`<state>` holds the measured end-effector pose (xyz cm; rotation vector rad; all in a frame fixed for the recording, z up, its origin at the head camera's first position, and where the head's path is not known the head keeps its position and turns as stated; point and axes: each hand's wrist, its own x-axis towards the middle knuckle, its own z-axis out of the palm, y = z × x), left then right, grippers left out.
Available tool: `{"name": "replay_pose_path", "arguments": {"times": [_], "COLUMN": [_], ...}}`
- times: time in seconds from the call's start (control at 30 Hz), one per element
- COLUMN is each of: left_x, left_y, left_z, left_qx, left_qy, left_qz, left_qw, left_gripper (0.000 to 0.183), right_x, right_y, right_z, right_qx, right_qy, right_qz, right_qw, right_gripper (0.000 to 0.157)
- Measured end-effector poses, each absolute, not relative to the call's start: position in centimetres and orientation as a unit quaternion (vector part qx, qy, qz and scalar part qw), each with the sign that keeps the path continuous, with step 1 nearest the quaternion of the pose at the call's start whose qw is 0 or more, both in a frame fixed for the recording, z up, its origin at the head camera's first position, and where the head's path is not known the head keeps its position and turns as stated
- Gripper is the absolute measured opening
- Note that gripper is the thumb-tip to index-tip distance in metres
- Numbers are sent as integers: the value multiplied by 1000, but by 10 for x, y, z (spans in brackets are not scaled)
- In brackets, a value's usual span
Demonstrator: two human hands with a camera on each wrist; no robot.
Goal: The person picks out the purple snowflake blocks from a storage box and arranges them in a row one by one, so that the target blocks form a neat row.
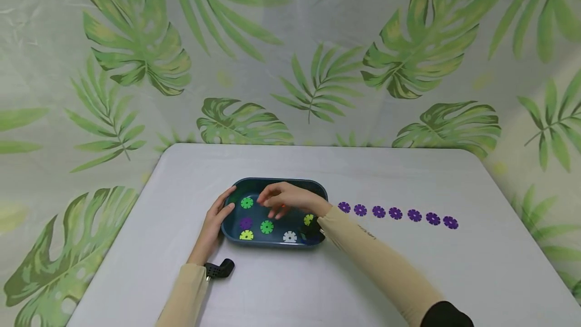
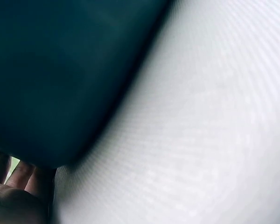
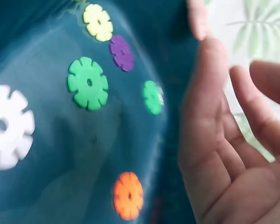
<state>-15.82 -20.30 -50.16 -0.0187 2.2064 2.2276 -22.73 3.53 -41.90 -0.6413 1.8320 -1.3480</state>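
A dark blue oval tray [image 1: 277, 244] holds flower-shaped plastic discs: a white disc [image 3: 11, 127], an orange disc [image 3: 128, 196], a purple disc [image 3: 122, 52], and green and yellow ones. My left hand [image 1: 212, 226] holds the tray's left end, its thumb at the rim; in the left wrist view part of its fingers [image 2: 19, 175] shows beside the tray's wall. Over the tray hangs my right hand [image 1: 288, 198], fingers loosely bent and apart from the thumb. No disc is visible between them. It hides part of the tray's middle and right.
To the right of the tray, several purple discs [image 1: 395, 213] lie in a row on the white table [image 1: 386, 180]. A leaf-patterned cloth [image 1: 317, 29] hangs behind the table.
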Motion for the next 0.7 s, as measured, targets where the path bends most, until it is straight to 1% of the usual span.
{"name": "replay_pose_path", "arguments": {"times": [0.13, 0.3, 0.53, 0.7], "left_x": [-159, -160, -160, -158], "left_y": [-204, -205, -205, -204], "left_z": [-501, -500, -501, -503], "left_qx": [-8, 1, 8, 13], "left_qy": [705, 697, 694, 695], "left_qz": [709, 717, 720, 719], "left_qw": [12, 20, 13, 6], "left_gripper": [45, 47, 45, 45], "right_x": [-229, -231, -231, -229], "right_y": [12, -8, -26, -31], "right_z": [-426, -435, -447, -449], "right_qx": [-252, -240, -237, -245], "right_qy": [715, 720, 721, 721], "right_qz": [-503, -476, -452, -450], "right_qw": [416, 445, 469, 467], "right_gripper": [27, 25, 23, 22]}}
